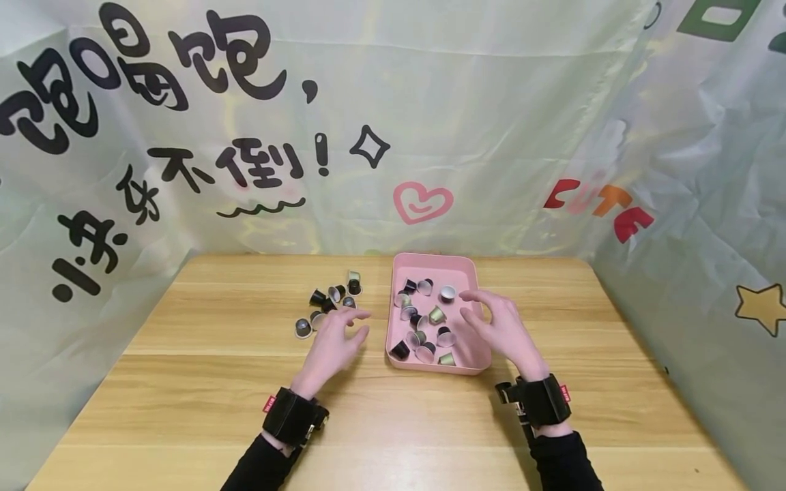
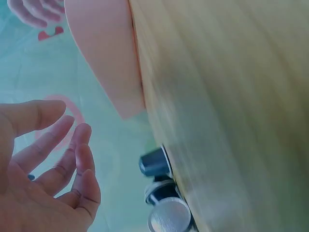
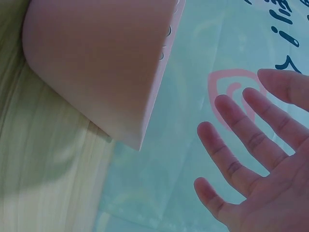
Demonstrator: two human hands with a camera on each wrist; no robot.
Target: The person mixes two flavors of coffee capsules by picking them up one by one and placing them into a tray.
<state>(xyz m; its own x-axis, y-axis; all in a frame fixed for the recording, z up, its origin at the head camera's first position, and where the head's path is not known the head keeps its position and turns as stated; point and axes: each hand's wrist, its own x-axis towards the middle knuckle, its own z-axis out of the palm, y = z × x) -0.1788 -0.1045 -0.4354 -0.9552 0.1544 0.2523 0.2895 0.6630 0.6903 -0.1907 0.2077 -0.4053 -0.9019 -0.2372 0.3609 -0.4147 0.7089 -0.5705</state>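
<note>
Coffee capsules in black, silver and pale green lie scattered in a pink tray (image 1: 467, 264). More capsules, among them a black capsule (image 1: 317, 297), form a loose pile on the table to the tray's left. My left hand (image 1: 334, 348) hovers between that pile and the tray, its fingers loosely bent and holding nothing. In the left wrist view a dark capsule (image 2: 155, 162) stands beyond the fingertips. Over the tray's right side is my right hand (image 1: 506, 331), fingers spread and nothing in them. A white-lidded capsule (image 1: 447, 294) lies in the tray near its fingertips.
The wooden table (image 1: 393, 429) reaches back to a printed cloth (image 1: 491, 136) hung behind it and along the sides. Black camera straps wrap both wrists, with a left strap (image 1: 293, 416) and a right strap (image 1: 543, 401).
</note>
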